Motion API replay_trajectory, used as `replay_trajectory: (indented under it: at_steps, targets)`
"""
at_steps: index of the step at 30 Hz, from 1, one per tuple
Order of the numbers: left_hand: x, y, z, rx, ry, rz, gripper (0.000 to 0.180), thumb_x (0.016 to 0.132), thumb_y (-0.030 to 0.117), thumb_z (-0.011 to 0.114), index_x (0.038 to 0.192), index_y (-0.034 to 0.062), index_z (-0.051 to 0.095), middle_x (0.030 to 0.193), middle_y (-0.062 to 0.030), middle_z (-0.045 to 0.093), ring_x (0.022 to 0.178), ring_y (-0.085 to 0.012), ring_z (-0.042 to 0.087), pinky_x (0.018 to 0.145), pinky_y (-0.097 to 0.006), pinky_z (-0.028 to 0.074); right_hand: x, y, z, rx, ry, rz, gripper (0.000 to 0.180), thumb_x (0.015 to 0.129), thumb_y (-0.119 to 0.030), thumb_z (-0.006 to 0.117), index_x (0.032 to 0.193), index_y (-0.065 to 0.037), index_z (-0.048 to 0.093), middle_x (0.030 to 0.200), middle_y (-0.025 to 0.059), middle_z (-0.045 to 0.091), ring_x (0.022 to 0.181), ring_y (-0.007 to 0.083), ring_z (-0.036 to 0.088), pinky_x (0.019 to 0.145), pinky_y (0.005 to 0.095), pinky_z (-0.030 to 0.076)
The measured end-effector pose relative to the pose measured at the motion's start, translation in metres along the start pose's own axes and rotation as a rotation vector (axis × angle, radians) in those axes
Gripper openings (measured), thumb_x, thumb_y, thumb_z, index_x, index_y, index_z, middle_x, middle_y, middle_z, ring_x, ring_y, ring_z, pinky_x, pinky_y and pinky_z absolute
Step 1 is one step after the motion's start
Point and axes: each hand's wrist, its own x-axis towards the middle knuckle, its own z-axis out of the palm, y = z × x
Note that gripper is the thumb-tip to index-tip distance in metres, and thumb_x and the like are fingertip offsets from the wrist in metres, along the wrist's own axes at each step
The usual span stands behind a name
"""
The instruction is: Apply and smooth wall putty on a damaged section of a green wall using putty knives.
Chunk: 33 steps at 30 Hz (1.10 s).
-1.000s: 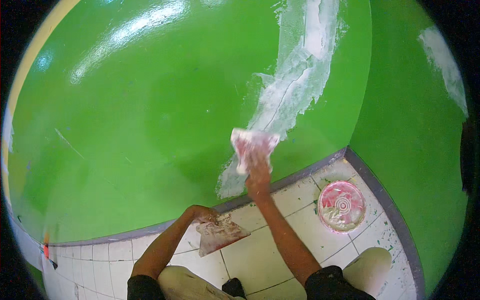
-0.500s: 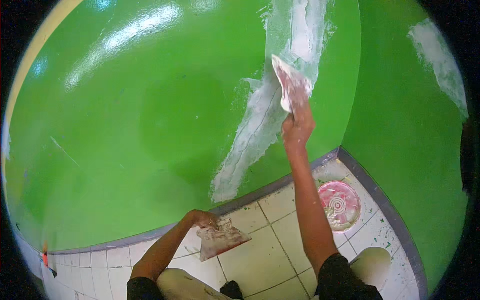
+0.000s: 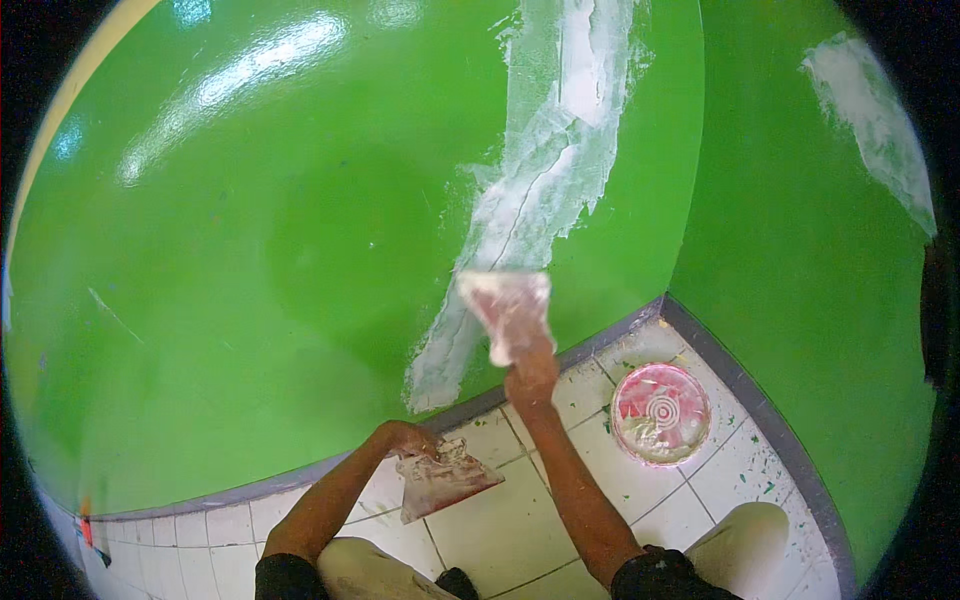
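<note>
My right hand [image 3: 532, 378] grips a putty knife [image 3: 512, 308] with a wide, smeared blade. Its broad edge lies over the lower part of a white filler strip [image 3: 535, 180] on the green wall [image 3: 330, 230]. A dark crack line runs down through the filler. Low on the left, my left hand [image 3: 408, 440] is closed on a second putty knife [image 3: 447, 480], its blade coated with dried filler and hanging above the floor tiles. Whether the right blade presses on the wall or hovers just off it, I cannot tell.
A round pink lid or tub [image 3: 661, 413] with white filler in it stands on the tiled floor [image 3: 500, 515] near the corner. Dark skirting [image 3: 770, 410] edges both walls. Another filler patch [image 3: 868, 125] marks the right wall. Green flakes litter the tiles.
My right hand has brought its putty knife down and to the left along the filler strip, and the blade has turned upright. My left hand stays almost where it was.
</note>
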Motion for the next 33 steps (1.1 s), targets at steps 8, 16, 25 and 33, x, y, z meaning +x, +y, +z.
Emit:
replay_trajectory:
  at_steps: [8,16,25,33]
  targets:
    - [0.029,-0.059,0.014,-0.077,0.037,0.074,0.060,0.088,0.049,0.057,0.132,0.0088,0.051,0.130,-0.0128,0.055,0.116,-0.0335,0.051,0.096,-0.048,0.042,0.177,0.060,0.006,0.062,0.268,-0.002,0.044,0.071,0.007,0.049,0.112,-0.001,0.064,0.118,0.0190,0.062,0.114,0.0369,0.058,0.098,0.0422,0.045]
    - [0.012,0.082,0.001,-0.239,0.165,-0.130,0.070,0.084,0.053,0.060,0.135,0.0076,0.046,0.132,-0.0131,0.049,0.112,-0.0286,0.050,0.091,-0.045,0.046,0.019,0.051,0.008,0.027,-0.082,-0.101,0.044,0.079,0.006,0.045,0.118,-0.005,0.061,0.131,0.0162,0.055,0.127,0.0333,0.048,0.107,0.0467,0.036]
    - [0.040,0.151,-0.024,-0.304,0.285,0.103,0.054,0.086,0.046,0.060,0.119,0.0046,0.060,0.118,-0.0070,0.060,0.103,-0.0185,0.055,0.087,-0.035,0.046,-0.001,0.019,-0.098,-0.036,0.265,0.792,0.020,0.088,-0.014,0.063,0.102,0.001,0.065,0.097,0.0105,0.068,0.081,0.0203,0.064,0.074,0.0349,0.053]
    - [0.059,0.219,-0.038,-1.084,0.665,0.597,0.037,0.092,0.024,0.059,0.122,0.0020,0.054,0.109,-0.0084,0.064,0.098,-0.0201,0.063,0.088,-0.037,0.052,0.028,0.067,-0.183,0.749,0.457,0.870,0.023,0.088,-0.003,0.060,0.111,0.001,0.060,0.099,0.0078,0.065,0.084,0.0175,0.063,0.074,0.0305,0.052]
